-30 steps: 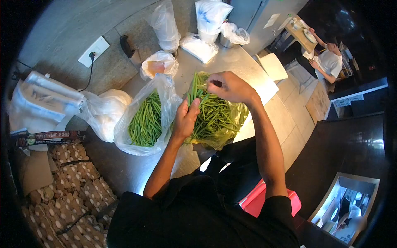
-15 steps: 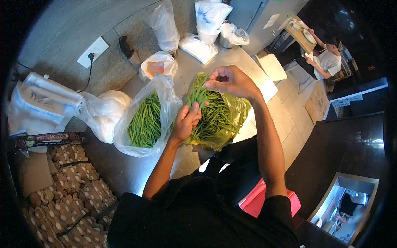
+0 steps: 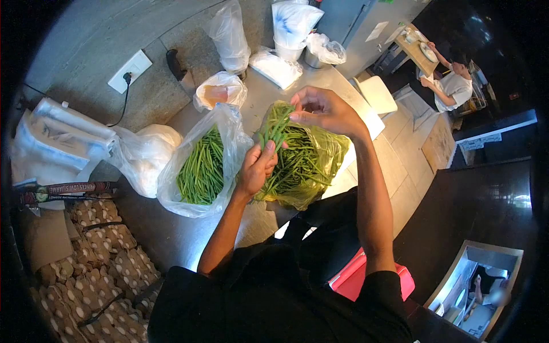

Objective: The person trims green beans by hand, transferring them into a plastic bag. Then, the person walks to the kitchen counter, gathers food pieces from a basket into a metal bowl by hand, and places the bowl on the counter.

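My left hand (image 3: 257, 167) is closed around a small bunch of green beans (image 3: 275, 128), their tips pointing up and away. Just above and to the right, my right hand (image 3: 326, 111) has its thumb and fingertips pinched at the bunch's far end; what lies between them is too small to make out. Beneath both hands lies a yellowish-green plastic bag (image 3: 331, 151) full of beans. A clear plastic bag (image 3: 231, 128) of straight green beans stands to the left of my left hand, on the metal table (image 3: 189, 231).
Egg trays (image 3: 103, 257) are stacked at the lower left. White plastic bags (image 3: 151, 151), a bag with orange contents (image 3: 217, 94) and a knife (image 3: 178, 68) are along the wall. A red container (image 3: 366, 277) is below my right arm. Another person (image 3: 454, 88) sits far right.
My right hand has moved down slightly and its fingers have come to the tips of the bunch. My left hand keeps its hold on the beans, the bunch now more spread.
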`<state>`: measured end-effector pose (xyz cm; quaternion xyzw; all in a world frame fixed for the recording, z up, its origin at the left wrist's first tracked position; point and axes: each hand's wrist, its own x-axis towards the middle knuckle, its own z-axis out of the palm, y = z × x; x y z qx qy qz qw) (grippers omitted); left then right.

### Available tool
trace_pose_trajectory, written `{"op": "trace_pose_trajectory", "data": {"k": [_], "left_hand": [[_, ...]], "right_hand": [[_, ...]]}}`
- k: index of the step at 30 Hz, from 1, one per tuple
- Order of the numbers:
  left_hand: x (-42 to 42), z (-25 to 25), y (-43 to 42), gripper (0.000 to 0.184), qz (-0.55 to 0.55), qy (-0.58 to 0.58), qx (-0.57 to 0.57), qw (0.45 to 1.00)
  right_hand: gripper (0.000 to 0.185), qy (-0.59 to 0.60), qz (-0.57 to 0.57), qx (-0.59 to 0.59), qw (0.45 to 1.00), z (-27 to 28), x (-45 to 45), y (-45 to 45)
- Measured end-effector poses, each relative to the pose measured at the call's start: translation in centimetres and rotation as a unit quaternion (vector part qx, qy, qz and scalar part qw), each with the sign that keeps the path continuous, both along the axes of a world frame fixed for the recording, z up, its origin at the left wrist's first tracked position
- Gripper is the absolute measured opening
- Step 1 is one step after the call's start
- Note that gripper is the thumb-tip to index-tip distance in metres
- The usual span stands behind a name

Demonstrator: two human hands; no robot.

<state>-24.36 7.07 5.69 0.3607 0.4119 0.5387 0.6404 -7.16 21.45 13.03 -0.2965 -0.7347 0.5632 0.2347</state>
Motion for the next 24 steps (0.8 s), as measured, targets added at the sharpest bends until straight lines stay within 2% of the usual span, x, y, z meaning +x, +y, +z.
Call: {"op": "trace_pose_trajectory", "data": {"k": [8,17,24], "left_hand": [[0.1,0.3,0.0,0.037,-0.014,-0.002,-0.011,1.0],[-0.3,0.4,0.0,0.036,0.0,0.003,-0.029,1.0],[0.3,0.6,0.5,0.035,0.012,0.05,-0.057,0.997]], "right_hand": [[0.018,-0.017,-0.002,-0.029,0.999,0.1,-0.1,0.2],[0.018,-0.069,0.049,0.011,0.996,0.6,-0.1,0.0],[0.015,-0.064,-0.003,0.016,0.998,-0.2,-0.1,0.0]]}}
